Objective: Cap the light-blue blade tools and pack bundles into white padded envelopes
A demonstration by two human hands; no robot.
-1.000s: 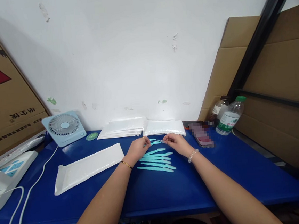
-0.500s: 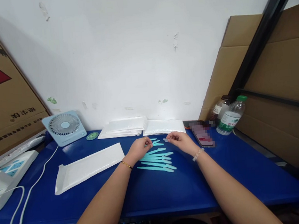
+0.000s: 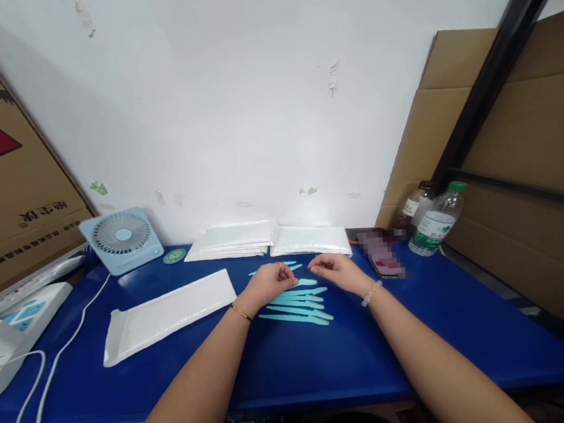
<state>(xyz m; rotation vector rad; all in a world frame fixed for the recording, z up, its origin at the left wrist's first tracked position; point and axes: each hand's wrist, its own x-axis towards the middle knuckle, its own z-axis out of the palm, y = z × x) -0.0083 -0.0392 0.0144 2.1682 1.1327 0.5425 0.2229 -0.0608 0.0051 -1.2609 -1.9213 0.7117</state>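
Several slim turquoise eyebrow razors (image 3: 301, 317) lie fanned in a row on the blue table, their wider handle ends to the right. My left hand (image 3: 271, 283) is over the upper part of the row, thumb and fingers pinched on one eyebrow razor (image 3: 308, 281), which sticks out to the right of the fingertips. More turquoise razors (image 3: 290, 263) lie just behind that hand. Across from it, my right hand (image 3: 339, 271) hovers close by with its thumb and fingertips together. Anything between those fingertips is hidden or too small to make out.
A white padded envelope (image 3: 170, 315) lies at the left, and stacked envelopes (image 3: 235, 240) stand against the wall. A blue fan (image 3: 124, 242) and a power strip (image 3: 39, 318) with cables are farther left. A phone (image 3: 384, 255) and bottles (image 3: 434, 224) sit at the right.
My left hand has moved slightly toward me and now pinches a razor that lay on the table. The small pale piece at my right fingertips no longer shows.
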